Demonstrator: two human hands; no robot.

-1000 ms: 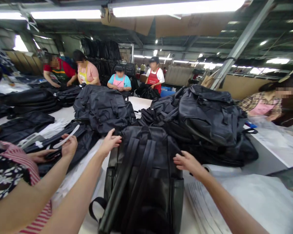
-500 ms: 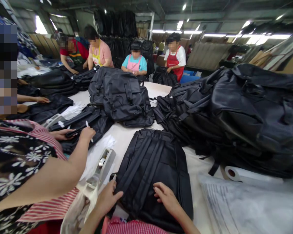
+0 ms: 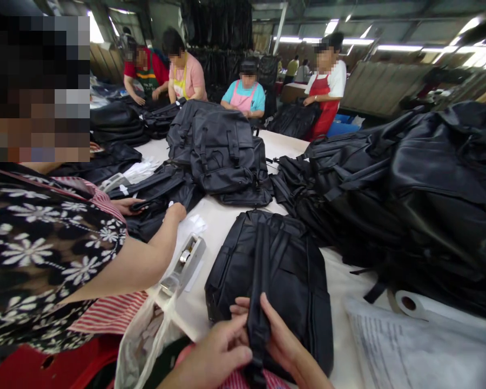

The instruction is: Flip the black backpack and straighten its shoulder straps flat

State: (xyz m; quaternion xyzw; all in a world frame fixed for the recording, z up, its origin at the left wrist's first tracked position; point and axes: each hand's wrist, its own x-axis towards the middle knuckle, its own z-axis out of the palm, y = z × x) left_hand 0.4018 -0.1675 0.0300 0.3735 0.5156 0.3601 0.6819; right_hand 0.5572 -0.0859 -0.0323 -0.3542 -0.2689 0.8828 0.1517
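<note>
Backpack [image 3: 297, 270] blk w/ slight sheen, lying flat, both hands [image 3: 285, 340] holding strap [image 3: 261, 270] nr btm end.

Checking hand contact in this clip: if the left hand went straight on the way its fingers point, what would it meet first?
The left hand would most likely meet the black strap right in front of it; depth is unclear, so they may already touch.

A pale table [image 3: 216, 216] carries black backpacks [image 3: 294, 281], a white roll [image 3: 433, 310] and plastic packaging [image 3: 425, 346]
</note>
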